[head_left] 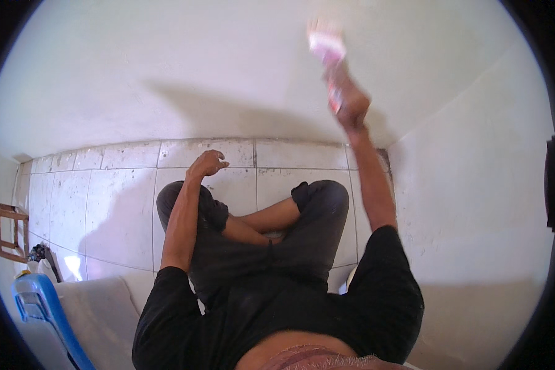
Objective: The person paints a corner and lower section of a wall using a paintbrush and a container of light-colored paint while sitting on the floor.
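My right hand [351,108] is raised at the far right of the wall in front of me, its fingers closed around the handle of a paintbrush [328,48]. The brush is smeared by motion; its pale, pinkish head points up along the pale wall [228,61], and whether the bristles touch the surface I cannot tell. Over my left knee, my left hand [208,163] hangs with loosely bent fingers apart and nothing in them. I sit cross-legged on the tiled floor [206,151].
A side wall [468,185] meets the front wall at a corner on the right. To the left stand a translucent bin with a blue rim [43,302] and a brown wooden frame [6,231]. Dark specks mark the tiles along the wall. A pale rounded thing [350,277] shows partly behind my right arm.
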Motion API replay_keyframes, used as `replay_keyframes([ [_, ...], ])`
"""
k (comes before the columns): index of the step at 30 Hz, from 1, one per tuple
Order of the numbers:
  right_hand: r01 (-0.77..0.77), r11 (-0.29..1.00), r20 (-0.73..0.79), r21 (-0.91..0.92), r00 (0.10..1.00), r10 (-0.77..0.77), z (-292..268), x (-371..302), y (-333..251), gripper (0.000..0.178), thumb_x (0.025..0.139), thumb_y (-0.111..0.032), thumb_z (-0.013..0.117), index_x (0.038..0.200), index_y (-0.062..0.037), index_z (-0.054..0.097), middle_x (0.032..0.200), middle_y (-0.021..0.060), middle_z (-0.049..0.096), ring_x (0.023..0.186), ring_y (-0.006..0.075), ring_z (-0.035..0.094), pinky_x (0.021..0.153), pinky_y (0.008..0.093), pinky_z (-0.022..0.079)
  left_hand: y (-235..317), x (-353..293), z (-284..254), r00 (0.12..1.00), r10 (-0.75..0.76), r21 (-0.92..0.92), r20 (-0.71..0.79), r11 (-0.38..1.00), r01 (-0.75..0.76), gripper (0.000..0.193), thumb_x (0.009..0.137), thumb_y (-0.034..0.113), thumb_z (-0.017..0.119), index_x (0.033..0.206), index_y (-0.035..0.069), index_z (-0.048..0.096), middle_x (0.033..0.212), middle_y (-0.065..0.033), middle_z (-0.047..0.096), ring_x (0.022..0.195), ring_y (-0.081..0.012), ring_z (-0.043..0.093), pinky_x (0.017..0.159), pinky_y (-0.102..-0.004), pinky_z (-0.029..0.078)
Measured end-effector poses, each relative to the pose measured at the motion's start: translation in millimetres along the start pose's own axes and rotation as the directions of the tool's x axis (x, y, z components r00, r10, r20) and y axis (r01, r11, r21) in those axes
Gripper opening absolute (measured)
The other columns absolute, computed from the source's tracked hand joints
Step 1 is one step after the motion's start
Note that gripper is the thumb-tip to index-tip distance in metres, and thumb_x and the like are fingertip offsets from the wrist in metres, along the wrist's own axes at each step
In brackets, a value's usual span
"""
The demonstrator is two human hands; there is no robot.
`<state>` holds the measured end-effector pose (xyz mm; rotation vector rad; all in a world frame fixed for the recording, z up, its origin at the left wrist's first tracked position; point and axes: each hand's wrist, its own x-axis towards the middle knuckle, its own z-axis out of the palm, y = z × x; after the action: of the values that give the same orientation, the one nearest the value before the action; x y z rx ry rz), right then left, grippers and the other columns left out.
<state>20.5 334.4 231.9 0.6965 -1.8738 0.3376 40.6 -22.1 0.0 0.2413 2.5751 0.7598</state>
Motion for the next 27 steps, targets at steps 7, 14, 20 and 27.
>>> replay_keyframes([
  [7, -0.125, 0.988, 0.386, 0.087, 0.919, 0.082, 43.8, -148.1, -42.0, 0.035, 0.074, -0.007, 0.065, 0.109, -0.0085, 0.062, 0.110, 0.0123, 0.065, 0.092, 0.0242, 0.066, 0.068, 0.0361, 0.054, 2.8, 12.4, -1.4, 0.996, 0.079, 0.104, -0.033, 0.992, -0.075, 0.048, 0.079, 0.040, 0.067, 0.110, 0.003, 0.065, 0.113, -0.0196, 0.062, 0.108, -0.0355, 0.057, 0.095, -0.0424, 0.044],
  [14, -0.160, 0.978, 0.421, 0.135, 0.902, 0.090, 26.8, -56.7, -25.2, 0.022, 0.080, -0.008, 0.060, 0.101, -0.0103, 0.067, 0.089, 0.0118, 0.068, 0.071, 0.0302, 0.066, 0.060, 0.0352, 0.053, -11.9, 11.2, 15.7, 0.983, 0.134, 0.132, -0.124, 0.984, -0.117, 0.040, 0.080, 0.040, 0.066, 0.093, 0.002, 0.070, 0.100, -0.0188, 0.066, 0.097, -0.0363, 0.061, 0.084, -0.0454, 0.049],
  [20, -0.031, 0.988, -0.028, 0.152, 0.999, 0.036, -30.4, 62.9, -35.1, 0.024, 0.078, 0.010, 0.060, 0.099, 0.0017, 0.066, 0.098, 0.0139, 0.069, 0.087, 0.0222, 0.068, 0.076, 0.0314, 0.052, -19.3, 10.8, 23.7, 0.979, 0.166, 0.185, -0.115, 0.972, -0.143, 0.040, 0.080, 0.039, 0.065, 0.083, 0.000, 0.070, 0.090, -0.0202, 0.067, 0.090, -0.0371, 0.063, 0.078, -0.0460, 0.051],
  [27, 0.064, 0.997, -0.095, -0.049, 0.993, -0.068, -22.9, 6.8, 16.6, 0.033, 0.076, 0.002, 0.060, 0.108, 0.0026, 0.063, 0.099, 0.0179, 0.068, 0.088, 0.0309, 0.067, 0.075, 0.0363, 0.053, 1.2, 13.2, 13.4, 0.979, 0.191, 0.185, -0.075, 0.967, -0.174, 0.041, 0.081, 0.039, 0.065, 0.096, 0.001, 0.069, 0.102, -0.0205, 0.065, 0.099, -0.0365, 0.060, 0.085, -0.0448, 0.048],
])
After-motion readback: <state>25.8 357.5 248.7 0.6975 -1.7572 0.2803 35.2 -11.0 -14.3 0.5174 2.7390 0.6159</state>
